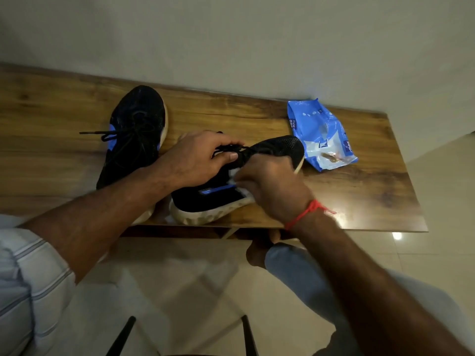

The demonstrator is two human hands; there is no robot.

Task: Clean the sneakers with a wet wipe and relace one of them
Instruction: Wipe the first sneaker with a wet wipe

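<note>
Pale wall and glossy floor tiles surround a low wooden table (pixel 257 114), on which everything for the job is laid out. Near the table's front edge a black sneaker (pixel 231 183) is tipped onto its side, its whitish sole turned toward the viewer. It is steadied by the left hand (pixel 195 160), whose fingers are curled over the tongue and pinch the black laces there. A white wet wipe (pixel 235 176) is pressed against the sneaker's upper by the right hand (pixel 270 186), whose fingers are bunched around it; only a small corner of the wipe is seen, and the hand is blurred. Just behind and to the left of this sneaker, the second sneaker (pixel 136 134) is stood upright, one lace end trailing out to its side. To the right of the tipped sneaker, near its toe, a blue pack of wipes (pixel 321 134) is left lying. Wiping is judged to be under way on one sneaker only; how clean either is cannot be told, and the relacing appears not yet begun.
</note>
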